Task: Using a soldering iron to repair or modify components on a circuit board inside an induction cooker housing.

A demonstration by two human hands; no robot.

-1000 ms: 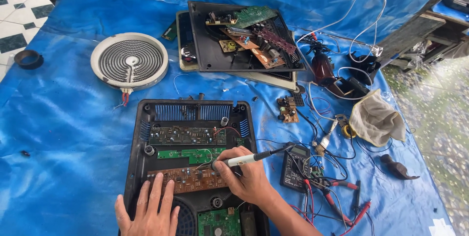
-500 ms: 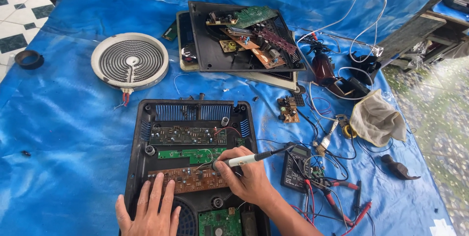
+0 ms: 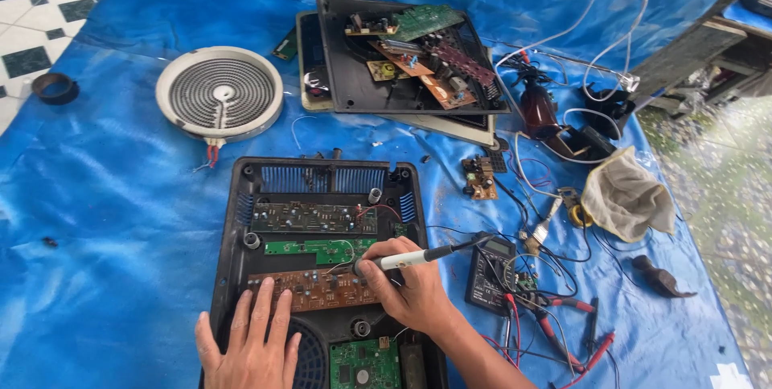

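**A:** Looking at the open black plastic appliance base [image 3: 322,276] near the front edge of the table [image 3: 121,220], which is covered in blue tarp. What are the hands doing?

**B:** Right hand [image 3: 414,296] is pinching a white pen-shaped soldering iron with a black cord [image 3: 402,259], fingers closed round it, tip down on the brown circuit board [image 3: 314,288] inside the base. Left hand [image 3: 253,349] lies flat with fingers spread, pressing on the same board's lower edge and the fan grille.

**A:** Anything else in the base?

**B:** A green circuit board [image 3: 322,249] just above the brown one, and a darker board beyond that.

**A:** And around it?

**B:** A round white coil heating element [image 3: 219,97] toward the back left, a black tray piled with loose boards [image 3: 410,59] at the back middle, a black multimeter with red leads [image 3: 492,275] just right of the right hand, and a crumpled beige cloth [image 3: 627,196] further right.
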